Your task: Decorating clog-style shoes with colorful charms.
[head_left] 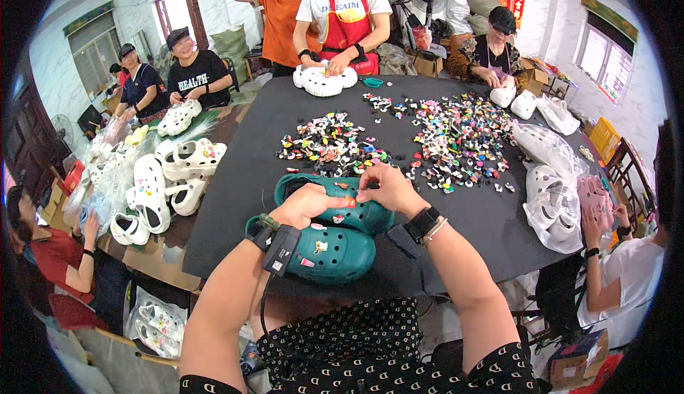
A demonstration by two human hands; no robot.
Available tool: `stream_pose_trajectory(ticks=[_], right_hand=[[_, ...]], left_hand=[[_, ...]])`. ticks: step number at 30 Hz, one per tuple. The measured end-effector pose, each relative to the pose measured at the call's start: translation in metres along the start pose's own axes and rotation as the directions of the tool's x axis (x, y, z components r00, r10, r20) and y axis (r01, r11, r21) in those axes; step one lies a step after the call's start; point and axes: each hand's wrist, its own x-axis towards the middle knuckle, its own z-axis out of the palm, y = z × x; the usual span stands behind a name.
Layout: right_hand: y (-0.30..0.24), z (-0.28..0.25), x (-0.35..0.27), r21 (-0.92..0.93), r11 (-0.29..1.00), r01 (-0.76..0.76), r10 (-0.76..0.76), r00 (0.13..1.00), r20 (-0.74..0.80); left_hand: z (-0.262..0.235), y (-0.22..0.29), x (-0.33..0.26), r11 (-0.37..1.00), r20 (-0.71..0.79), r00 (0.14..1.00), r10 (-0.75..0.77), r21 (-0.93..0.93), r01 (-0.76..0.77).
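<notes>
Near clog already carried charms. Both hands pinched shut, pressing an orange charm into far clog; mostly unfilled.

Both bare forearms rise from the lower edge and converge, the left hand curled palm-down with fingers bent, the right hand just beside it, its fingertips pinched together, both wrists banded.
</notes>
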Motion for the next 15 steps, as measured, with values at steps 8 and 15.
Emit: stream_pose_trajectory(ticks=[8, 15], right_hand=[[0.001, 0.017, -0.006, -0.146, 0.975, 0.165, -0.194, 0.957, -0.216], [0.007, 0.027, 0.004, -0.22, 0.966, 0.139, -0.195, 0.947, -0.257]], left_hand=[[-0.002, -0.005, 0.005, 0.999, 0.015, 1.0, -0.015, -0.05, 0.015], [-0.004, -0.007, 0.006, 0.998, -0.05, 0.998, 0.039, -0.047, -0.041]])
